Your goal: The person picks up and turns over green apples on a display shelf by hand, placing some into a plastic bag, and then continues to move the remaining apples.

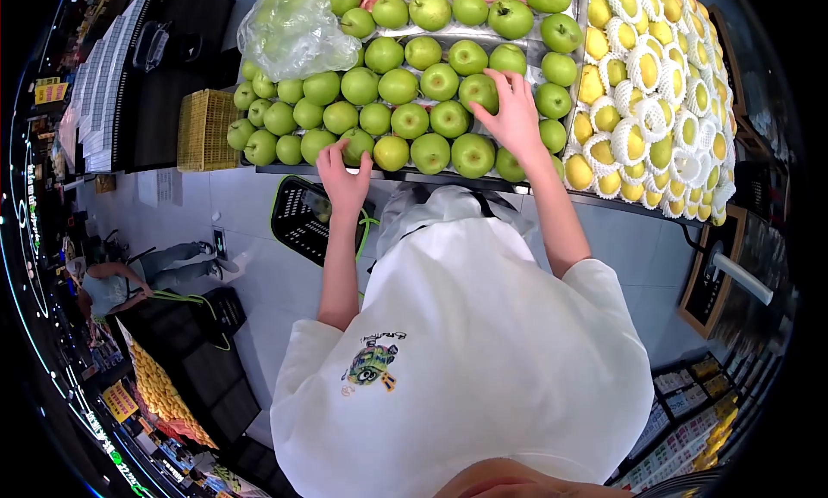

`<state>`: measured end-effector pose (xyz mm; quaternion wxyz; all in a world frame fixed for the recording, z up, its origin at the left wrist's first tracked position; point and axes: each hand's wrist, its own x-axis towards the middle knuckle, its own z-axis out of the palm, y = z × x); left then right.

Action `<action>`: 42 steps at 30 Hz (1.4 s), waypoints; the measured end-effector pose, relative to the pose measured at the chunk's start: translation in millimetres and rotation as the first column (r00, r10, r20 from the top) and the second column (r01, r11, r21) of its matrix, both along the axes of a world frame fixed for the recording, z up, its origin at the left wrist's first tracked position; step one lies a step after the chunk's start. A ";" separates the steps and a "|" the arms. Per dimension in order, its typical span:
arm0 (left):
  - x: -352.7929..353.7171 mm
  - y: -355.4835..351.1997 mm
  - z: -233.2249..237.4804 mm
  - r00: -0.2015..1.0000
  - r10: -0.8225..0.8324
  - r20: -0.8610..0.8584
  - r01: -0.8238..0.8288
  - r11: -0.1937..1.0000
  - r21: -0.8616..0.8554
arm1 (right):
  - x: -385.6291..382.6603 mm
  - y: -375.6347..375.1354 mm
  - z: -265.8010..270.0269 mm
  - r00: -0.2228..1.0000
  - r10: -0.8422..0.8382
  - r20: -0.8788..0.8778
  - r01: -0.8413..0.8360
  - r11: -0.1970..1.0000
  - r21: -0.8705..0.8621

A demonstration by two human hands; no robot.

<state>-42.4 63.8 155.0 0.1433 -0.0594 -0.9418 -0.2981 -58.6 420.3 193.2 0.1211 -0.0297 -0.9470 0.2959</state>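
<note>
Rows of green apples [398,87] fill the display in front of me. My left hand [345,175] is at the front edge, its fingers curled around a green apple [357,144] in the front rows. Farther right and deeper in the rows, my right hand [511,114] has thumb and fingers around another green apple [477,93]. Both apples rest among the others. A yellower apple [391,153] lies just right of my left hand. A crumpled clear plastic bag [293,32] lies on the apples at the back left.
Yellow fruit in white foam nets [642,67] is piled on the right. A black basket with green handles [297,218] is below the display's edge, near my left forearm. A yellow woven basket [205,129] stands left. Another person [112,284] with a basket is farther left.
</note>
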 end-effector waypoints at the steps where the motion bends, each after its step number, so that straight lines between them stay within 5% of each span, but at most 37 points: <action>1: -6.4 -4.8 8.1 0.997 -0.076 -0.034 0.072 0.993 -0.091 | 1.7 -5.4 1.7 0.996 -0.043 -0.074 0.042 0.999 -0.019; 2: -12.7 -13.1 16.1 0.979 -0.154 0.135 0.171 0.976 -0.131 | 3.8 -14.8 4.1 0.988 -0.066 -0.142 0.059 0.997 -0.054; 6: -24.5 -21.5 27.7 0.917 -0.300 0.262 0.358 0.909 -0.214 | 8.6 -61.3 7.8 0.962 -0.034 -0.271 0.005 0.994 -0.105; 13: -46.0 -36.2 32.4 0.843 -0.397 0.363 0.503 0.821 -0.270 | 18.5 -151.4 3.0 0.969 0.187 -0.159 -0.216 0.956 -0.196; 27: -84.8 -69.9 13.1 0.671 -0.707 0.224 0.741 0.655 -0.151 | 25.2 -208.8 -8.8 0.991 0.132 0.010 -0.130 0.986 -0.100; 36: -87.6 -76.2 6.0 0.659 -0.740 0.134 0.752 0.648 -0.120 | 39.0 -230.8 -21.4 0.987 0.124 0.100 -0.114 0.988 -0.103; 42: -90.1 -82.8 13.4 0.682 -0.731 0.021 0.730 0.682 0.053 | 37.2 -232.9 -7.7 0.982 0.134 0.136 -0.115 0.983 -0.142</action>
